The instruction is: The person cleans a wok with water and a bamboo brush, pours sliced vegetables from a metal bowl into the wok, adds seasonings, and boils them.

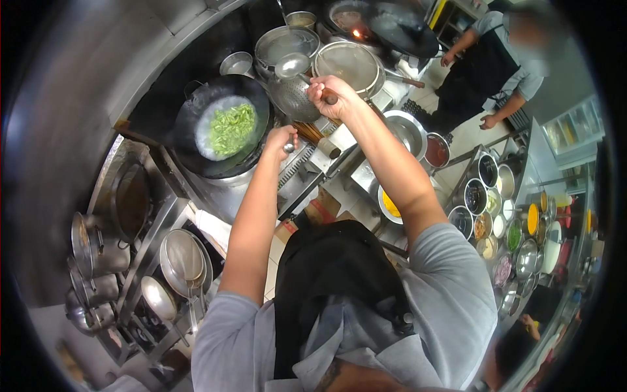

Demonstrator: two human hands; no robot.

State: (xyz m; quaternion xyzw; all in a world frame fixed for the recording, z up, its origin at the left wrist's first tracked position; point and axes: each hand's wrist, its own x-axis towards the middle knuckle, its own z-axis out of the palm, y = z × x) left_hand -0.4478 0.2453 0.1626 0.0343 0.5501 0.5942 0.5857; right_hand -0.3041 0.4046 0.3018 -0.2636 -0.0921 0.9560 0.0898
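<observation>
A dark wok (186, 153) sits on the stove, holding chopped green vegetables (230, 130) in whitish, foamy liquid. Beside its right edge, my left hand (279, 141) is closed round a metal handle whose round end pokes out below the fist. It looks like the wok's handle, but my fingers hide the join. My right hand (332, 98) grips the wooden-ended handle of a ladle (292, 65). The ladle's bowl hangs right of the wok, over a perforated strainer (294, 99) and close to a metal pot (286, 40).
A wide mesh-topped pot (348, 65) and a second wok (405, 29) near a flame stand further back. Pans and sieves (183, 255) hang at lower left. Several ingredient bowls (475, 196) line the right counter. A co-worker (480, 72) in a dark apron stands at upper right.
</observation>
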